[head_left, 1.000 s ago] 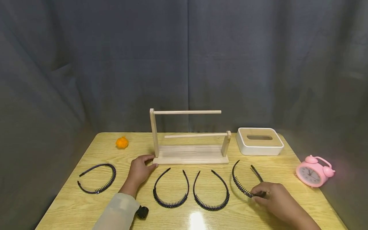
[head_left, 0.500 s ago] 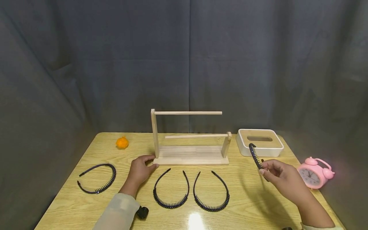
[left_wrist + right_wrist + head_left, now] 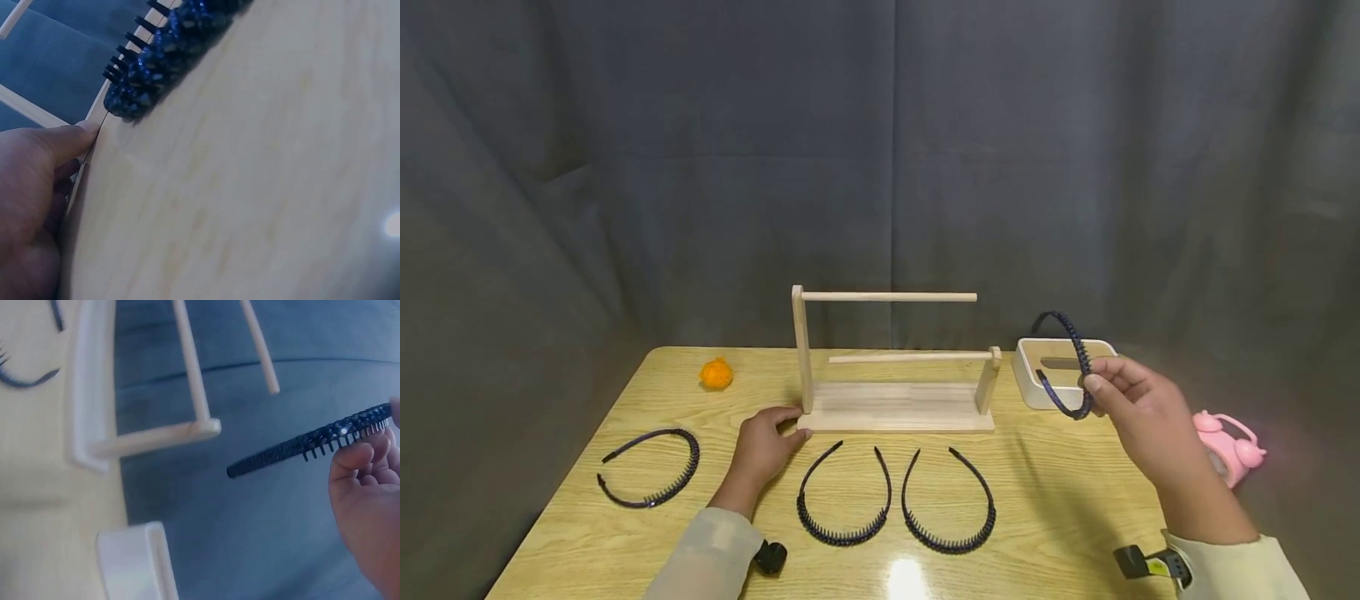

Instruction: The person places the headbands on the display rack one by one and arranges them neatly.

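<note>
In the head view my right hand [image 3: 1150,417] pinches a dark toothed headband [image 3: 1081,354] by its middle, raised above the table, its ends pointing left. The right wrist view shows the same headband [image 3: 312,440] between the thumb and fingers of that hand [image 3: 369,494]. My left hand [image 3: 763,450] grips the left front corner of a wooden rack [image 3: 895,421], which has an upper bar [image 3: 887,297] and a lower bar [image 3: 910,357]. In the left wrist view, the thumb of the left hand [image 3: 37,187] lies on the rack's edge beside a toothed headband [image 3: 162,62].
Two headbands [image 3: 842,537] [image 3: 951,546] lie in front of the rack, another headband [image 3: 688,467] at the left. An orange fuzzy ball [image 3: 717,374] sits at the back left. A white tissue box [image 3: 1037,392] stands right of the rack, a pink alarm clock [image 3: 1232,450] at the right edge.
My right hand has lifted the headband from the table, upward and toward the back, and turned it so its ends point left. The left hand has stayed at the rack's corner.
</note>
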`<action>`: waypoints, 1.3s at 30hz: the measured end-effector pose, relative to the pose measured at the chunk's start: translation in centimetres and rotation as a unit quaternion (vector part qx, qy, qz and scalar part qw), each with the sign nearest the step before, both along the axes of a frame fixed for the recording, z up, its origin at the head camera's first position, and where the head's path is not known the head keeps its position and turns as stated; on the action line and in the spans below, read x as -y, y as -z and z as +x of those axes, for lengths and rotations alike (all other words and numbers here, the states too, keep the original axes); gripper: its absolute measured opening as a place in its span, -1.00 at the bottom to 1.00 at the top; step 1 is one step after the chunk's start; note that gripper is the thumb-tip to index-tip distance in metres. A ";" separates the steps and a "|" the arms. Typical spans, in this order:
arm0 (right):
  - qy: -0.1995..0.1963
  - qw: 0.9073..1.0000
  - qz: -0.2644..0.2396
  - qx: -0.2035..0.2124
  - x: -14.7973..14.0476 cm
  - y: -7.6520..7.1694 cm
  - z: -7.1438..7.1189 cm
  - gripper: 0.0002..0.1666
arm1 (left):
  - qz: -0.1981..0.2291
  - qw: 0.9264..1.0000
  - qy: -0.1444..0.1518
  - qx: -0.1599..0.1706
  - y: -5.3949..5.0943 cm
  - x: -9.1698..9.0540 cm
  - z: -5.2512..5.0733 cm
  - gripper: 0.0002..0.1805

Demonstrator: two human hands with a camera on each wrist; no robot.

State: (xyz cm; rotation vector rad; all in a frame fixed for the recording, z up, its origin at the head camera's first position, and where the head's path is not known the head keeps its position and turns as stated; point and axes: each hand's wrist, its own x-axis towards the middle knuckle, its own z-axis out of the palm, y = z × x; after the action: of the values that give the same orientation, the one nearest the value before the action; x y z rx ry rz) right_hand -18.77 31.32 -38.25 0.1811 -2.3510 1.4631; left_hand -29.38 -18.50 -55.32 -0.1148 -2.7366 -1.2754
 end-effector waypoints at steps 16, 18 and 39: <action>-0.156 0.948 -0.275 0.020 3.5 -2.4 -4.4 -0.81 | -0.019 1.000 -0.004 -0.013 0.1 0.4 0.6 -0.55; -0.158 0.948 -0.275 0.032 3.5 -2.4 -5.0 -0.82 | -0.021 1.000 -0.004 -0.012 0.1 0.4 0.5 -0.55; -0.148 0.952 -0.243 0.113 5.0 -2.7 -9.1 -0.79 | 0.003 1.000 0.006 0.007 -0.5 0.1 -0.1 -0.55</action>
State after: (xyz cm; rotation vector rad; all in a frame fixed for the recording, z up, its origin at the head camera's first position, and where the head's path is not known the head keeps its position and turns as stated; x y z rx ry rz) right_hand -27.85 26.35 -35.58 0.2531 -2.1055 2.2669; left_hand -29.46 -18.64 -54.81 -0.1226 -2.7477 -1.2922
